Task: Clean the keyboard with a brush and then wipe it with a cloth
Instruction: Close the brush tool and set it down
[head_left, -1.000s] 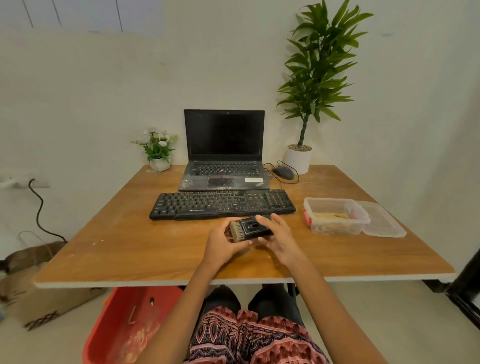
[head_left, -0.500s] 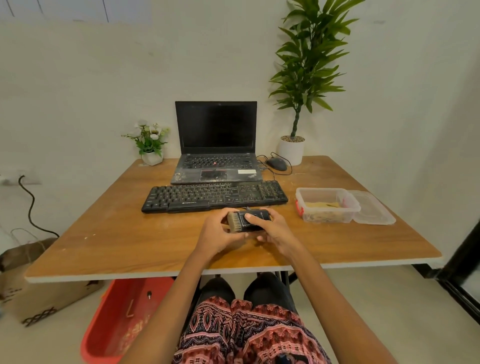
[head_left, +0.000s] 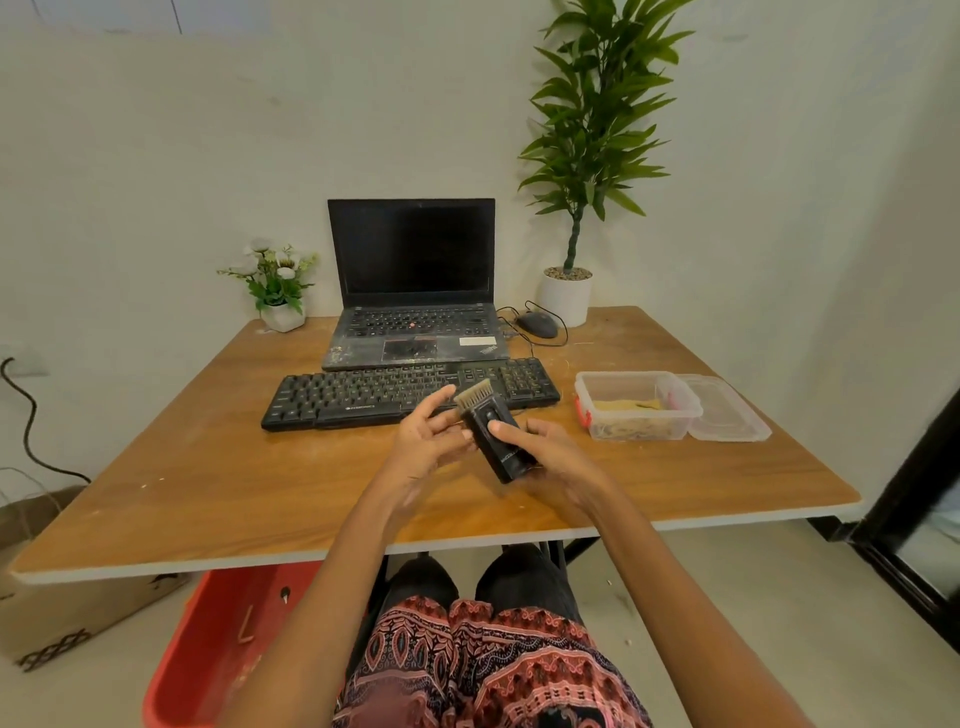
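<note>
Table (head_left: 218, 483): laptop (head_left: 413, 291) behind keyboard (head_left: 363, 397).

The keyboard (head_left: 410, 392) and laptop (head_left: 415, 291) are black; the brush (head_left: 493, 434) is black with pale tan bristles. The table (head_left: 260, 483) is brown woodgrain, the bin (head_left: 218, 649) red, the trousers (head_left: 493, 670) pink-and-black paisley.

Home desk or small office corner: wooden table (head_left: 260, 478) against a plain pale wall (head_left: 208, 156), open laptop (head_left: 413, 291) at the far middle, black keyboard (head_left: 363, 397) in front of it, mouse (head_left: 537, 325) to the right, tall potted plant (head_left: 592, 156) far right, small flower pot (head_left: 278, 286) far left, red bin (head_left: 218, 654) and cardboard box (head_left: 78, 618) on the floor underneath
</note>
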